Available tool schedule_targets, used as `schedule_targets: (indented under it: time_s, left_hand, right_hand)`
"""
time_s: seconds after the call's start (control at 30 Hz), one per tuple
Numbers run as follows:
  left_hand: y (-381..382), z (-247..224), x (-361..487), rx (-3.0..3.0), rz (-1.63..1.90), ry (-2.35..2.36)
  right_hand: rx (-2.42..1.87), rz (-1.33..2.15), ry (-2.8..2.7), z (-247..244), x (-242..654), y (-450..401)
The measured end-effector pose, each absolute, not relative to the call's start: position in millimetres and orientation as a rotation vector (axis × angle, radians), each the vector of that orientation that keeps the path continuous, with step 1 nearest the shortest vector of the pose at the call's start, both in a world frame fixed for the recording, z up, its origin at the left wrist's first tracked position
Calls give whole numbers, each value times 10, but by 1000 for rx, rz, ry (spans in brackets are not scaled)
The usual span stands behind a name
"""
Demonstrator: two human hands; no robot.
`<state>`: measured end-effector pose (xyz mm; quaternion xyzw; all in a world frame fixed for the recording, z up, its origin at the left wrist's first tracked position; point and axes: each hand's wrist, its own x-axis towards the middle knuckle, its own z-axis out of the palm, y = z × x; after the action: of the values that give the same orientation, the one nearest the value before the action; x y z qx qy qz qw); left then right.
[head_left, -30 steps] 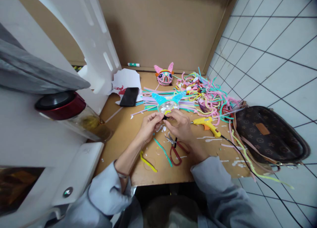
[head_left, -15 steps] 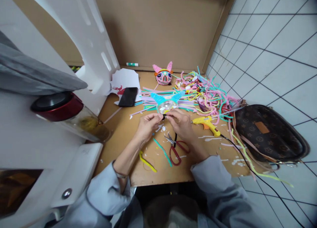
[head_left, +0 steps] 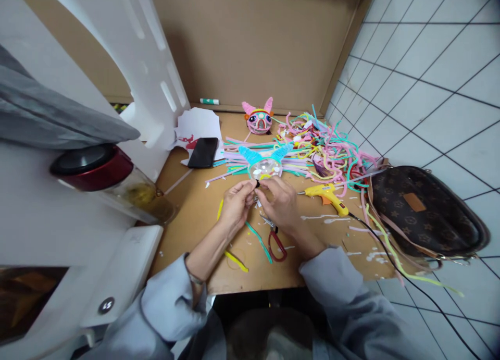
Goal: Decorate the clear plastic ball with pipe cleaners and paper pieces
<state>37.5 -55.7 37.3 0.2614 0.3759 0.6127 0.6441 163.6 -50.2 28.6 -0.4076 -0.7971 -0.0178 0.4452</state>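
A small black fuzzy piece [head_left: 257,183] is pinched between the fingertips of my left hand [head_left: 235,201] and my right hand [head_left: 282,201], which almost meet. Just beyond them lies a clear round piece [head_left: 265,168] with two blue fuzzy ears. Red-handled scissors [head_left: 277,246] rest on the table below my right hand, partly covered by it. A teal stem [head_left: 259,241] lies between my forearms, and a yellow stem [head_left: 236,261] is beside my left forearm. To the right of my right hand is a yellow glue gun [head_left: 327,197].
A pink-eared figure [head_left: 259,121] sits at the back, with a heap of coloured stems [head_left: 332,146] to its right. A phone [head_left: 203,152] and glass bottle [head_left: 144,196] are left; a brown bag [head_left: 425,209] is right.
My hands have turned and curled in around the black piece. My right hand now covers more of the scissors, and the black strip that hung below it is mostly hidden.
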Motion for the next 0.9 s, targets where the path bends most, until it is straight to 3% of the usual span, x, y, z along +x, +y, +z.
schedule_targets:
  time_s: [0.9]
  left_hand:
    - [-566, 435, 301, 872, 1299, 958]
  right_hand:
    - [-807, 4, -2059, 470, 1840, -405]
